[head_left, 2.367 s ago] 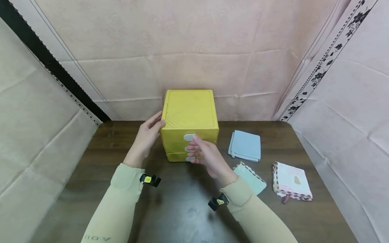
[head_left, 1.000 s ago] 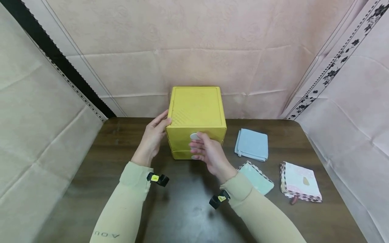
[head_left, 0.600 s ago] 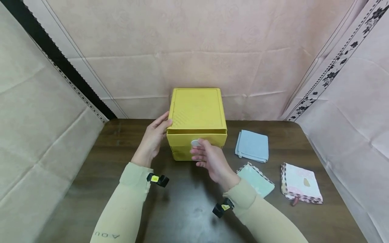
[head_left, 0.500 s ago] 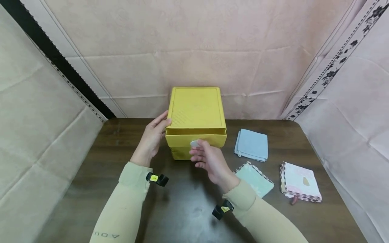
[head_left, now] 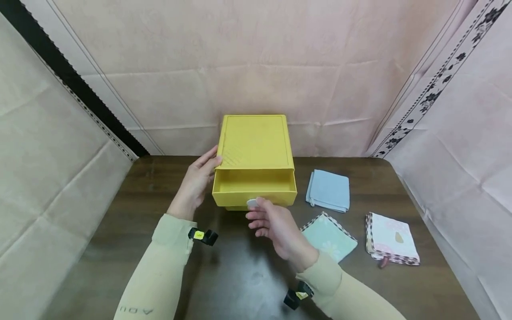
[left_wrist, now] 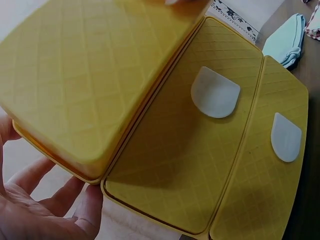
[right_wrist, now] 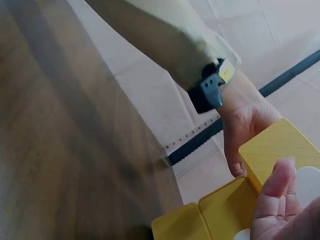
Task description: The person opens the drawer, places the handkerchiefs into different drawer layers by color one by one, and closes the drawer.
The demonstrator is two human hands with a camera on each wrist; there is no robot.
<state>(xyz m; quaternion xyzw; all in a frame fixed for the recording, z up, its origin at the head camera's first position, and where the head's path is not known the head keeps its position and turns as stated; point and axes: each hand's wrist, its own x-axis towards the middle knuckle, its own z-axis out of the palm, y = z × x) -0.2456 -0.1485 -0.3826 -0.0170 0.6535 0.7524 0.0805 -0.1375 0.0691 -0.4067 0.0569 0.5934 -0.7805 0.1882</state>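
Observation:
A yellow drawer cabinet (head_left: 256,140) stands at the table's back edge. Its top drawer (head_left: 232,198) is pulled well out, and the part that shows inside is bare. My right hand (head_left: 276,226) pinches the white handle (head_left: 251,203) on that drawer's front between thumb and fingers. My left hand (head_left: 195,182) rests against the cabinet's left side, thumb near the top edge. In the left wrist view the two lower drawers are closed, each with a white handle (left_wrist: 216,93). The left fingertips (left_wrist: 90,205) touch the side wall there.
To the right on the dark wooden table (head_left: 240,289) lie a folded blue cloth (head_left: 328,190), a mint cloth (head_left: 330,238) with checked edging, and a white cloth (head_left: 393,238) with checked edging. Pale fabric (head_left: 240,89) hangs behind and at both sides.
The top drawer, closed one second ago, has slid out toward me, with my right hand drawing its handle nearer. My left hand has stayed at the cabinet's side.

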